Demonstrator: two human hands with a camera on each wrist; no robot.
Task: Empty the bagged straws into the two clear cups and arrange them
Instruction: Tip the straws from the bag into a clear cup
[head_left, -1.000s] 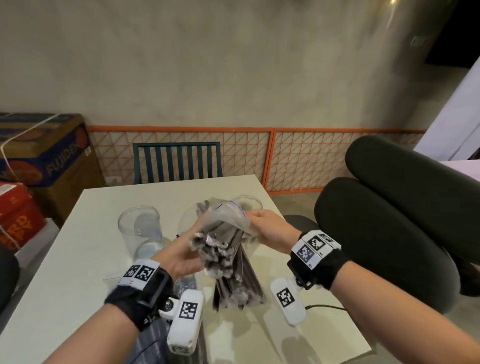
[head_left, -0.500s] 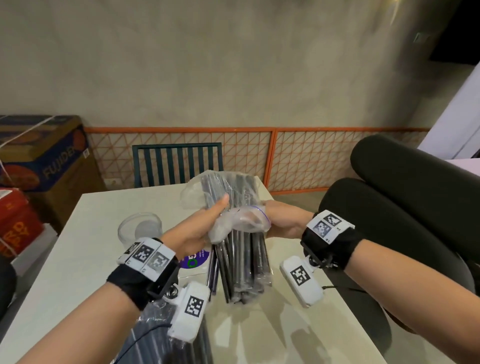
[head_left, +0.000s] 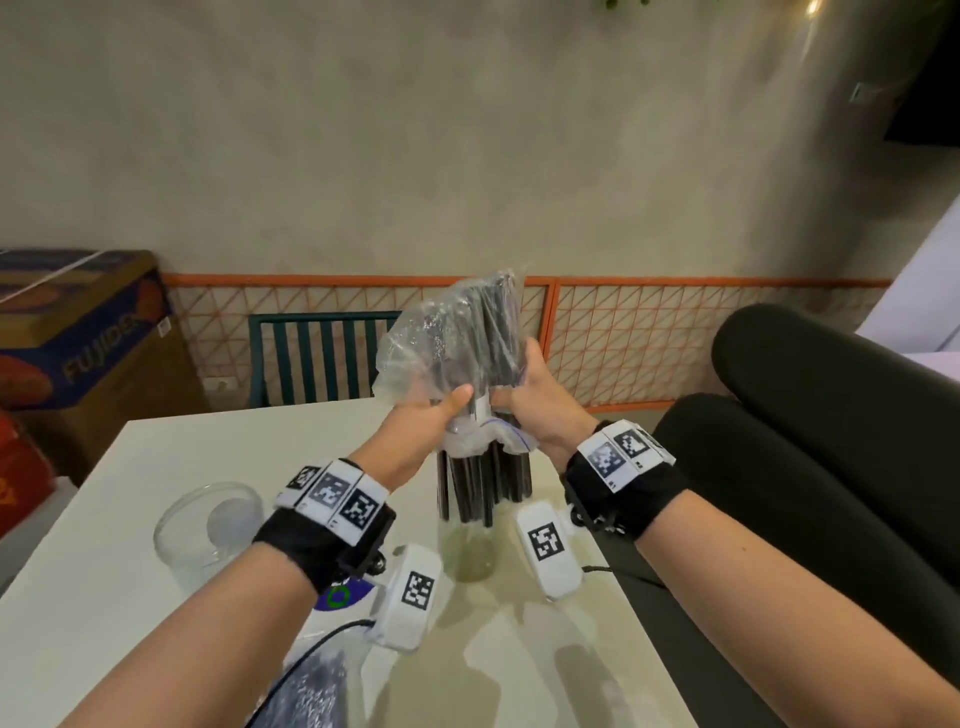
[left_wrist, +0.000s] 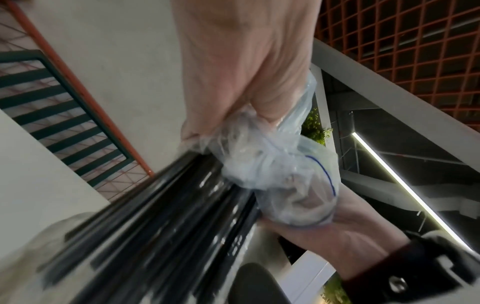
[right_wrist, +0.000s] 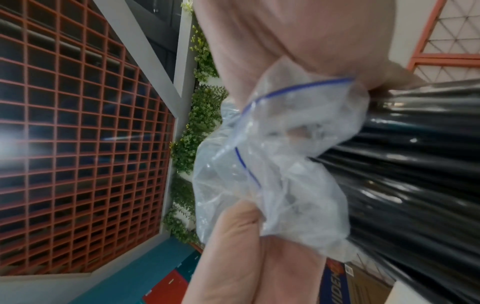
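Straws (head_left: 485, 483) were sliding out of the upturned bag (head_left: 441, 338) — you had it lifted over the table (head_left: 104, 519), mouth down, dark ends poking out below your fists! Your left hand (head_left: 415, 434) clenched the crumpled plastic, your right hand (head_left: 540, 410) gripped bag and bundle on the other side. Whether the tips had reached the cup (head_left: 470, 551) under them, you couldn't tell. The second cup (head_left: 208, 525) by your left wrist stood bare, so I'd judge the job barely started: nothing settled, one cup waiting, another packet (head_left: 317, 686) of straws near your left forearm untouched, arranging all ahead. Writing? The box (head_left: 83, 343) at far left read something like "FUJIDE", cut off
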